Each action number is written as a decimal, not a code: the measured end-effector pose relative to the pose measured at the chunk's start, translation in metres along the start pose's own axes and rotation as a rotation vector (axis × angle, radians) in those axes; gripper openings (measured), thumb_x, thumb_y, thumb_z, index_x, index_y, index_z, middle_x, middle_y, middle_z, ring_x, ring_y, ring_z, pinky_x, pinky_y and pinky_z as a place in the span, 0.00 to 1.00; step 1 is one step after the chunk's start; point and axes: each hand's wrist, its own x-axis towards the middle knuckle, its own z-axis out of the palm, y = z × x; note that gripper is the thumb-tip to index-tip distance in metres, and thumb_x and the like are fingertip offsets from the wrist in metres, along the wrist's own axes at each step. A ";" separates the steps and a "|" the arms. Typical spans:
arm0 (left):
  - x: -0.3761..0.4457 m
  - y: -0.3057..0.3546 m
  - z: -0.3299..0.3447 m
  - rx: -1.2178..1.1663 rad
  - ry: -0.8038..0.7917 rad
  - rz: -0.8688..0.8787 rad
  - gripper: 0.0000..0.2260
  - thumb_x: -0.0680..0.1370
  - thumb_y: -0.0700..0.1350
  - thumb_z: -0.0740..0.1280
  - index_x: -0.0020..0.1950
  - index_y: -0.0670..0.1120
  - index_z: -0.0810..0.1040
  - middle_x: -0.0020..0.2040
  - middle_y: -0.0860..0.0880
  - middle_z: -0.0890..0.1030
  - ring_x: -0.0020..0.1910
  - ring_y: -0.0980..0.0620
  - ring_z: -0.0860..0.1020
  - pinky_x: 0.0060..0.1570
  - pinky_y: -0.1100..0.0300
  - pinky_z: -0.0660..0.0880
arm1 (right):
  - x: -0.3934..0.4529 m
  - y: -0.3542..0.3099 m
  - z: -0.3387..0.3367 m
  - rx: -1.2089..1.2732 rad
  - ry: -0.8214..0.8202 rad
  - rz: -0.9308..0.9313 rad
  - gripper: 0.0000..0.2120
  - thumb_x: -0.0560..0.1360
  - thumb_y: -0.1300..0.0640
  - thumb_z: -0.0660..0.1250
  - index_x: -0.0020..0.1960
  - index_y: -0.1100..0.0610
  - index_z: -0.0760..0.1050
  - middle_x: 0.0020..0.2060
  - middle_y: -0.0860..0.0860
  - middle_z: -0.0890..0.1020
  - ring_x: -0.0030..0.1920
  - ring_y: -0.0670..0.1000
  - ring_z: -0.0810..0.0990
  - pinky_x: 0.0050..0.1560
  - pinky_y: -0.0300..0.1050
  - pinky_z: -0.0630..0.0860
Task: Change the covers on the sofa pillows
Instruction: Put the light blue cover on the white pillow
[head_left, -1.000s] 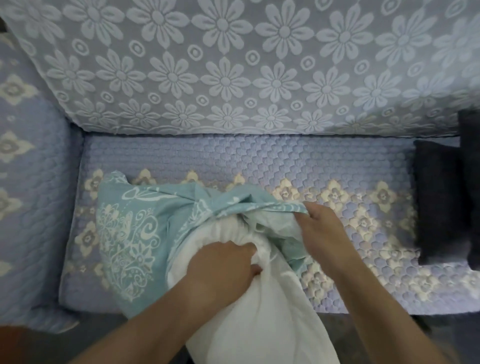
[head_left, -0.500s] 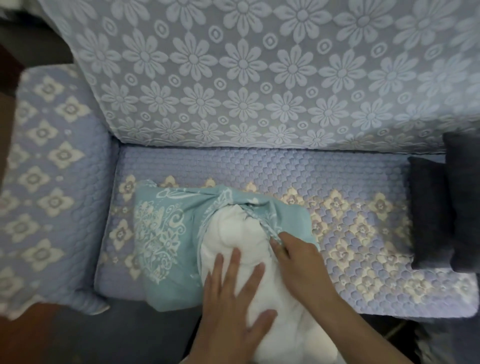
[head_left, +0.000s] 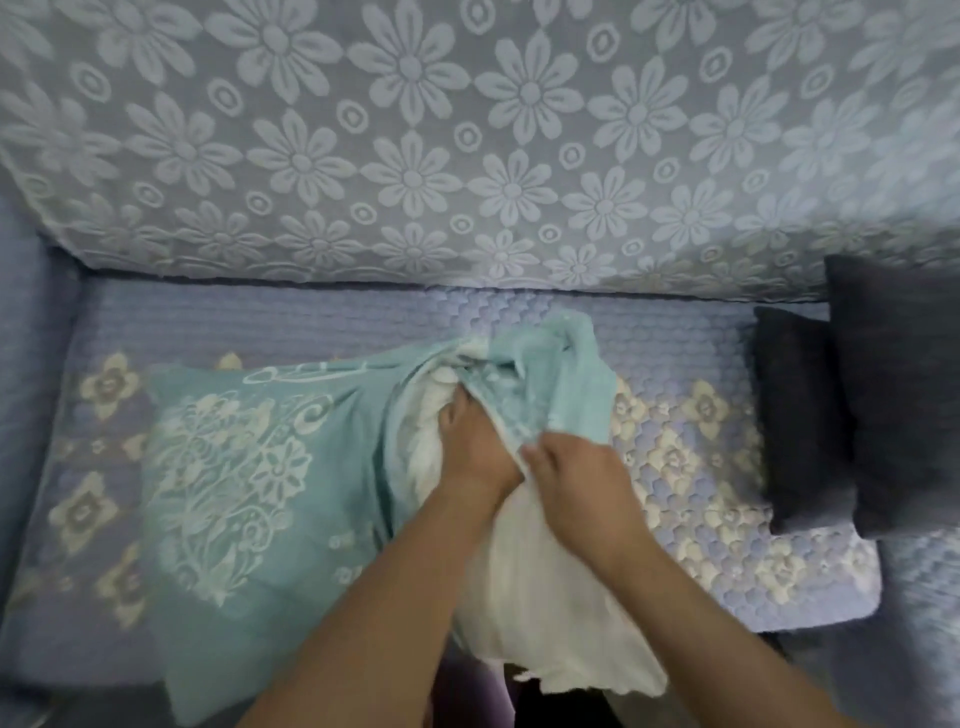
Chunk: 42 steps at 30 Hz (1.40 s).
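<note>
white fabric pillow insert (head_left: 561, 613) hangs over the near sofa edge, its far half inside the teal cotton cover with white floral print (head_left: 234, 478). left hand (head_left: 475, 447) pushed into the cover mouth, fingers hidden, grip cannot tell. right hand (head_left: 576, 478) pinches the cover's open hem. judged about half stuffed; closing left. farther right, two dark grey pillows (head_left: 841, 410) on the lilac quilted sofa seat (head_left: 260, 322) look untouched.

Pillow (head_left: 545, 597) on sofa (head_left: 311, 322), cushions (head_left: 852, 415) right
</note>
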 end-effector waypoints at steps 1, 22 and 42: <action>-0.013 -0.008 0.003 -0.070 0.013 0.163 0.32 0.78 0.60 0.53 0.76 0.44 0.69 0.77 0.41 0.68 0.77 0.42 0.64 0.76 0.47 0.60 | 0.008 0.017 -0.004 0.031 0.009 0.057 0.17 0.83 0.51 0.60 0.36 0.53 0.68 0.37 0.55 0.81 0.41 0.58 0.78 0.41 0.48 0.66; -0.022 -0.020 0.051 0.367 -0.186 0.175 0.41 0.77 0.71 0.58 0.82 0.58 0.41 0.82 0.56 0.38 0.81 0.53 0.38 0.77 0.55 0.39 | 0.014 0.120 0.001 0.013 -0.020 0.074 0.04 0.73 0.65 0.65 0.46 0.59 0.74 0.43 0.53 0.76 0.43 0.56 0.76 0.40 0.48 0.67; -0.019 0.074 0.000 0.356 -0.088 0.975 0.14 0.78 0.57 0.64 0.48 0.47 0.80 0.46 0.50 0.78 0.47 0.47 0.76 0.50 0.48 0.73 | -0.003 0.124 -0.008 1.244 -0.290 0.350 0.21 0.73 0.74 0.65 0.60 0.54 0.81 0.55 0.54 0.85 0.55 0.54 0.84 0.56 0.52 0.81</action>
